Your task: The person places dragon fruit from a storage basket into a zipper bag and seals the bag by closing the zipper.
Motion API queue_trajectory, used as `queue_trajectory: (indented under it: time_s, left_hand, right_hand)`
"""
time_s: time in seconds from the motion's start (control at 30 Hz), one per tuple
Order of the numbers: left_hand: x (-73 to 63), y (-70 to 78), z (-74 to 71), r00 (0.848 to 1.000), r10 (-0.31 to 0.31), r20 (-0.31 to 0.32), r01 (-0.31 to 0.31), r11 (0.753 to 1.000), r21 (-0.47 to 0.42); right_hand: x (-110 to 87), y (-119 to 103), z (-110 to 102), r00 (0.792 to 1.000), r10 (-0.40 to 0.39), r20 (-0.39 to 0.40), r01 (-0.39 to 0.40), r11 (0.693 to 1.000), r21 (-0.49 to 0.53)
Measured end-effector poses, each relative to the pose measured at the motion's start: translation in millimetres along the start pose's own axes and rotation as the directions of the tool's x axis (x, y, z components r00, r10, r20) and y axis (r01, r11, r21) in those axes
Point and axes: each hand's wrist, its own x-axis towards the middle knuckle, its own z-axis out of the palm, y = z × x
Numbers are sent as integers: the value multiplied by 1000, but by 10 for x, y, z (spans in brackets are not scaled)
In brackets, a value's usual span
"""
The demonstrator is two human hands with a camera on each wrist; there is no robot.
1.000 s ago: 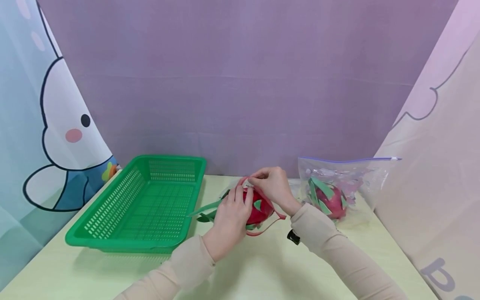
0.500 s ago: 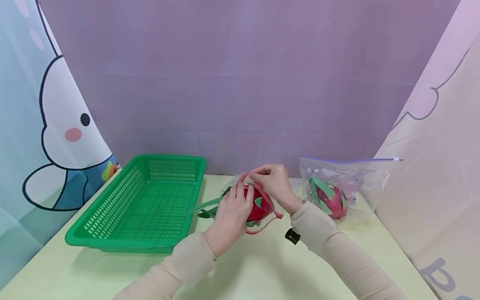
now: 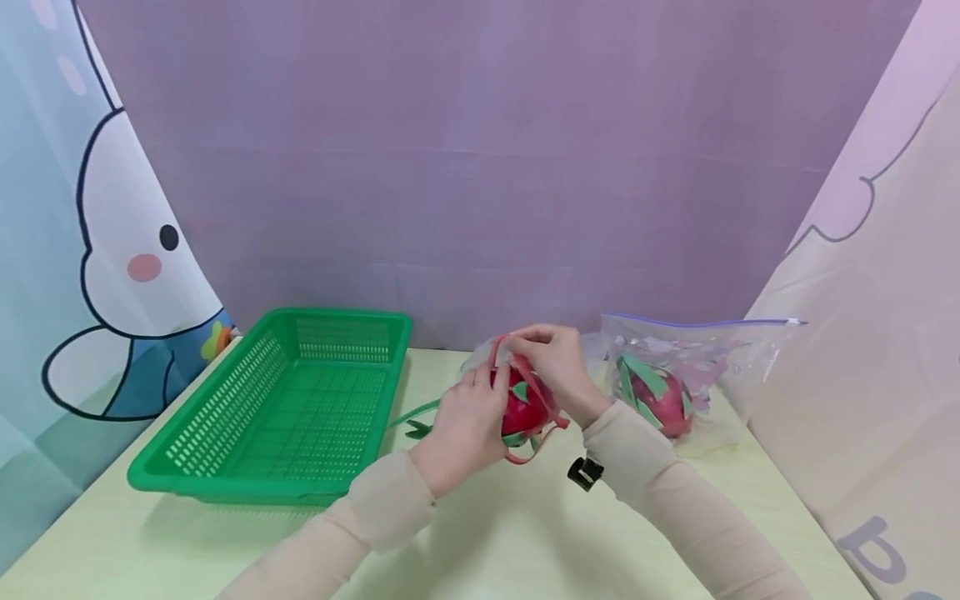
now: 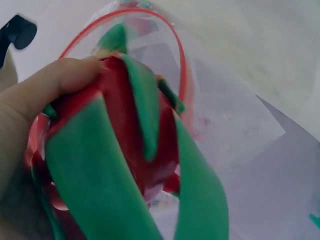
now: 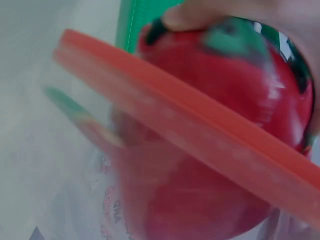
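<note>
A toy-like dragon fruit (image 3: 525, 410), red with long green scales, is gripped by my left hand (image 3: 461, 425), thumb on its skin in the left wrist view. My right hand (image 3: 557, 365) pinches the red edge strip of a clear zip bag (image 4: 235, 112) beside the fruit. In the right wrist view the red strip (image 5: 165, 100) crosses in front of the fruit, whose lower part shows through the plastic. The bag's mouth loops loosely around that end. Green leaf tips stick out to the left, past my left hand.
On the left stands a green perforated basket (image 3: 168, 482). To the right, a second clear zip bag (image 3: 738, 354) with a blue-purple edge holds another dragon fruit (image 3: 666, 402). A small black object (image 3: 585, 472) sits by the right cuff. A purple curtain (image 3: 480, 167) hangs behind the table.
My left hand and the dragon fruit have shifted slightly right, deeper toward the bag's mouth. My right hand has risen a little with the red edge, and the loop has drawn closer around the fruit.
</note>
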Motion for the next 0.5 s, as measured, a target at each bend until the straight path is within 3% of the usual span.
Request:
queue_trajectory:
  time_s: [0.1, 0.2, 0.37, 0.5]
  left_hand:
    - [-30, -50, -39, 996, -92, 2, 92, 991, -99]
    - [-85, -108, -79, 990, -139, -30, 133, 981, -139]
    - [-225, -183, -172, 981, -166, -98, 154, 981, -115]
    - [-349, -192, -262, 970, -154, -188, 150, 988, -33]
  right_hand:
    - [-18, 22, -14, 999, 15, -28, -13, 997, 74]
    - [-54, 22, 7, 998, 47, -34, -41, 988, 146]
    - [-138, -11, 106, 995, 99, -1, -95, 962, 255]
    - [-212, -51, 180, 988, 143, 51, -151, 907, 394]
